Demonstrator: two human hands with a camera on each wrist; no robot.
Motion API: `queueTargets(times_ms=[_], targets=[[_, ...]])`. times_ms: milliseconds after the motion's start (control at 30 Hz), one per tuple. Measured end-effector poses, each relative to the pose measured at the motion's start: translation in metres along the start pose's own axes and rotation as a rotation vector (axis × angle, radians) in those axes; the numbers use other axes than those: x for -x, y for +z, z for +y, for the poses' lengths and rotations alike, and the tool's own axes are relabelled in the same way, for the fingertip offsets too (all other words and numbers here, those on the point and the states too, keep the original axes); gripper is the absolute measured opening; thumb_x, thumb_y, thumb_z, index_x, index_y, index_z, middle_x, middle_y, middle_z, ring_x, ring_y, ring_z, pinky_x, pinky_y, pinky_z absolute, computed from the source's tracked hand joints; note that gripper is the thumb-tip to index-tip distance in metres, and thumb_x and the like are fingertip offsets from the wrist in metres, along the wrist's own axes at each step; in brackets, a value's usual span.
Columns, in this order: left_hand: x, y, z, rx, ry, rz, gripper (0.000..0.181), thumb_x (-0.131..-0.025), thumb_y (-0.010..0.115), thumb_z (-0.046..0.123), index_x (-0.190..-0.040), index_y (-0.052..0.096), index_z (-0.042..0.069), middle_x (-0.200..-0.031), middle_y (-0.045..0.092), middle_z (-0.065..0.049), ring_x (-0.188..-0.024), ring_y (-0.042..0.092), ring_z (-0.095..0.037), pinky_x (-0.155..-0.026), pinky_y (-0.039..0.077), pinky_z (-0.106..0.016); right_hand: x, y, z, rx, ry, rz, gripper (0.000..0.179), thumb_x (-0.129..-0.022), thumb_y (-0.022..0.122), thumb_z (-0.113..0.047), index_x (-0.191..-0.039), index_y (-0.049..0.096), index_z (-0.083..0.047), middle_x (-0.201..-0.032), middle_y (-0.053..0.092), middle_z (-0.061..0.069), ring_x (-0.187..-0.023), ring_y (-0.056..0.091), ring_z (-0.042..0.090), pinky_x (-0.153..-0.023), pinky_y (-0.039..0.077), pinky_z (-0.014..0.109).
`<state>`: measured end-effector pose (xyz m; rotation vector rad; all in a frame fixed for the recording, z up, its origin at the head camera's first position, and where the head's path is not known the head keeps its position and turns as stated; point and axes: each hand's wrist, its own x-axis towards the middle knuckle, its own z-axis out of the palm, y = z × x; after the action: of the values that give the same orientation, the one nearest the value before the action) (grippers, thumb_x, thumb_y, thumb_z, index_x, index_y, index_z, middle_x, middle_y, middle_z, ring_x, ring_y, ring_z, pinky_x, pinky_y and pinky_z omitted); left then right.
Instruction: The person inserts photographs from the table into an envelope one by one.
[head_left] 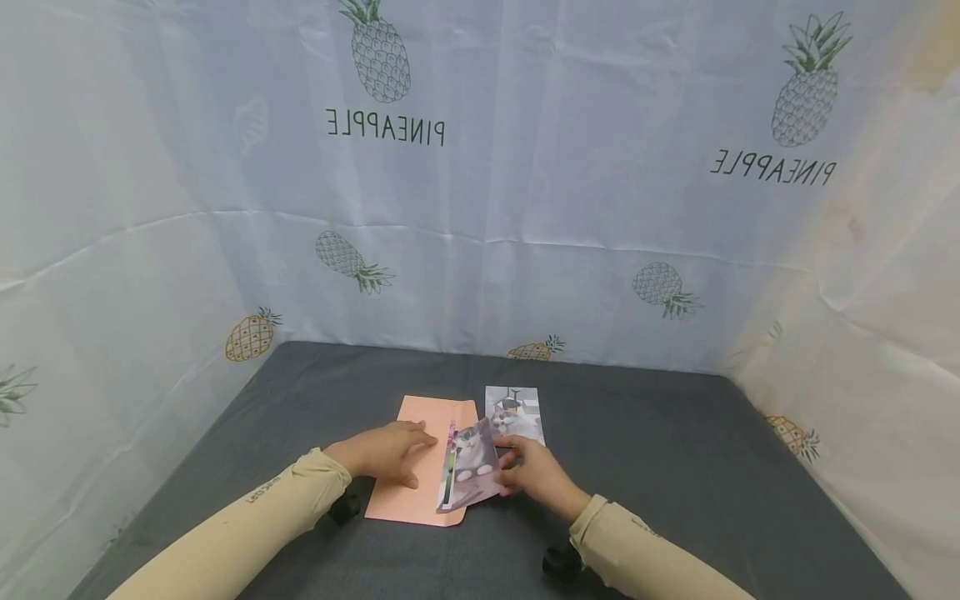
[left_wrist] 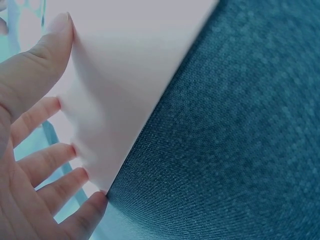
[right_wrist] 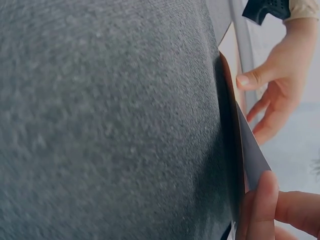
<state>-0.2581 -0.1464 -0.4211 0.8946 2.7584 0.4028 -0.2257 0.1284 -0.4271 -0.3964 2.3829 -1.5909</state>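
Observation:
A peach-coloured envelope (head_left: 431, 412) lies on the dark cloth. My left hand (head_left: 386, 454) rests on its left part, thumb and fingers spread; in the left wrist view the fingertips touch the pale paper (left_wrist: 125, 60). Over the envelope's right side, my right hand (head_left: 536, 475) pinches a cat picture card (head_left: 476, 462) by its right edge. The card is tilted, and in the right wrist view its edge (right_wrist: 255, 155) stands raised off the surface. A strip of another colourful print shows along its left side. Behind my right fingers lies a second cat picture card (head_left: 516, 412).
Dark grey cloth (head_left: 637, 467) covers the table. White curtains (head_left: 480, 183) with pineapple prints surround it at the back and both sides. Black wrist devices show below the left wrist (head_left: 345, 507) and the right wrist (head_left: 561, 563).

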Motion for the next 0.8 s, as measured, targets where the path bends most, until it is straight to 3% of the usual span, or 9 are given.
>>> queueTargets(times_ms=[533,800], targets=[[0.001,0.000,0.002,-0.006,-0.004,-0.003,0.064,-0.076,0.082,0.024,-0.132,0.058,0.007,-0.146,0.044,-0.024,-0.138,0.037,-0.038,-0.109,0.035,-0.052,-0.002,0.011,0.001,-0.057,-0.022,-0.004,0.056,-0.079,0.067,0.015,-0.131,0.048,0.013,-0.082,0.053,0.009,-0.058,0.060,0.012,-0.060,0.059,0.035],[-0.002,0.003,0.001,-0.034,-0.019,0.009,0.064,-0.075,0.083,0.027,-0.132,0.059,0.009,-0.146,0.045,-0.022,-0.138,0.039,-0.037,-0.109,0.036,-0.050,-0.003,0.017,-0.001,-0.013,-0.002,-0.004,0.055,-0.080,0.068,0.013,-0.132,0.049,0.011,-0.081,0.057,0.010,-0.061,0.062,0.012,-0.059,0.059,0.033]])
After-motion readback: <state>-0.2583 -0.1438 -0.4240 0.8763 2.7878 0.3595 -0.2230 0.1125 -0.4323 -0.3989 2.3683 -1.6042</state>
